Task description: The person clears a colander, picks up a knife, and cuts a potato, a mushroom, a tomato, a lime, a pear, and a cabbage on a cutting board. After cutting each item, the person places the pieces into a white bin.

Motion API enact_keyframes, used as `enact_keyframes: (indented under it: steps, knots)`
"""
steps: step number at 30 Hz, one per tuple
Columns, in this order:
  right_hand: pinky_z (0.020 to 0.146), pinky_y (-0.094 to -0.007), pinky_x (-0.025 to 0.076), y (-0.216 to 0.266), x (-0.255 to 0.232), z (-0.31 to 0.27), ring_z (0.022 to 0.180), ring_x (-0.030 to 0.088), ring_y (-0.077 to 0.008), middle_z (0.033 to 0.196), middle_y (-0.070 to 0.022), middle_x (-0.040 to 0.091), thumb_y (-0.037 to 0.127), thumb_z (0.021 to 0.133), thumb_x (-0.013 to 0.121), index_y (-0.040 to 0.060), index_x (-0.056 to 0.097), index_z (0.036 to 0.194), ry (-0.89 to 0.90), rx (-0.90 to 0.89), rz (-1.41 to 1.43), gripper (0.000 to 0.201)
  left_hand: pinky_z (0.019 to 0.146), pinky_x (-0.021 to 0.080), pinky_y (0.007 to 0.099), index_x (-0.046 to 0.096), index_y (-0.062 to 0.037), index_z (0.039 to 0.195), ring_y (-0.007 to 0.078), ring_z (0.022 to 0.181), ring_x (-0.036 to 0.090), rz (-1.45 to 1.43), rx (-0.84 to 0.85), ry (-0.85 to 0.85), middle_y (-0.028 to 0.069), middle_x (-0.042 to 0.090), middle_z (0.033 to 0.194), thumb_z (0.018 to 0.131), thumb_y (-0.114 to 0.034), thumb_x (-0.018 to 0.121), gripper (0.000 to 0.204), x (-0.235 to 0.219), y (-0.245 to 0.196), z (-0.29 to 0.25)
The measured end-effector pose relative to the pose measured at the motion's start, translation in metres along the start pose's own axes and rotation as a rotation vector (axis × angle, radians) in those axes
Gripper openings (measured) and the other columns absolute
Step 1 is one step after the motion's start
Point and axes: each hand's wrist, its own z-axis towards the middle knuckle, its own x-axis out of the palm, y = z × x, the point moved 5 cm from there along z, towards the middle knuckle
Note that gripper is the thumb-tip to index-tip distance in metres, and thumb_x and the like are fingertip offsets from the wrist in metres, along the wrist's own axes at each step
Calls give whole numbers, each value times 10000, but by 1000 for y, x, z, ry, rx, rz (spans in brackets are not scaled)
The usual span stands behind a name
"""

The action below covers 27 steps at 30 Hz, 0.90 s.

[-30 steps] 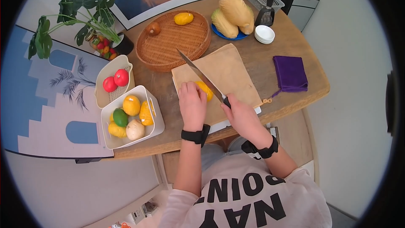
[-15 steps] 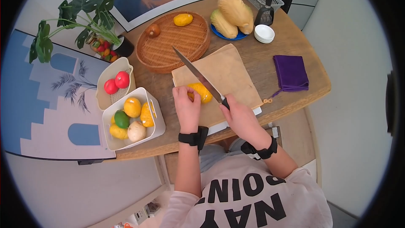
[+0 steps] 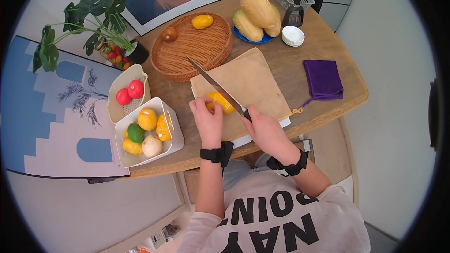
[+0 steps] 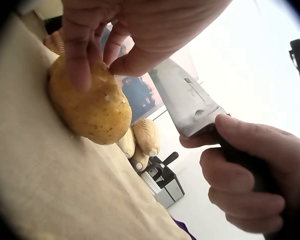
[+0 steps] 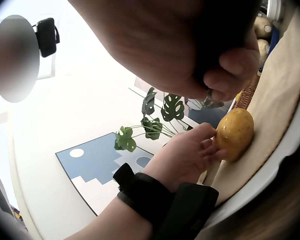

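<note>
From the head I look forward and steeply down over most of the tabletop (image 3: 293, 63). My left wrist view sits close in, tilted, facing across to the knife (image 4: 182, 100); my right, also tilted, faces the plant (image 5: 173, 106). All three share the yellow produce (image 4: 100, 117).

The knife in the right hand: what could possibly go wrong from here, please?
The left hand touches the yellow produce near the knife in the right hand, so a careless cut might catch it. The produce is rounded, so it could roll on the brown cutting board. In the head view, the knife's tip overlaps the wicker tray, so pushing forward might bump it.
</note>
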Motion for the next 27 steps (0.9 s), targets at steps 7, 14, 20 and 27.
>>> enact_keyframes:
  steps: [7, 14, 20, 27]
  knots:
    - [606, -513, 516, -7, 8, 2, 708, 657, -430, 713, -219, 644, 190, 990, 561, -11, 462, 986, 12, 7, -58, 225, 701, 517, 351, 517, 22, 1013, 274, 813, 582, -45, -5, -1, 166, 472, 1054, 898, 41, 570, 128, 7, 13, -2]
    - [605, -526, 505, 0, 13, 2, 709, 644, -444, 705, -230, 635, 200, 988, 576, -5, 462, 1009, 41, 9, -45, 236, 667, 557, 365, 483, 32, 992, 286, 856, 580, -142, -33, -21, 166, 465, 1015, 906, 82, 528, 109, 6, 12, -4]
    - [610, -507, 522, 6, 11, -4, 727, 668, -418, 728, -210, 655, 206, 996, 556, -12, 468, 997, 60, -11, -65, 235, 585, 578, 309, 468, 28, 1031, 201, 684, 622, -160, 0, -25, 126, 471, 1025, 913, 108, 478, 143, 7, 22, -6]
    - [610, -512, 518, 7, 3, -4, 721, 661, -426, 734, -215, 653, 211, 997, 554, -11, 474, 992, 41, 0, -44, 236, 623, 612, 319, 454, 49, 1113, 303, 907, 576, -195, -89, -20, 183, 425, 1141, 865, 158, 445, 270, 3, 12, -10]
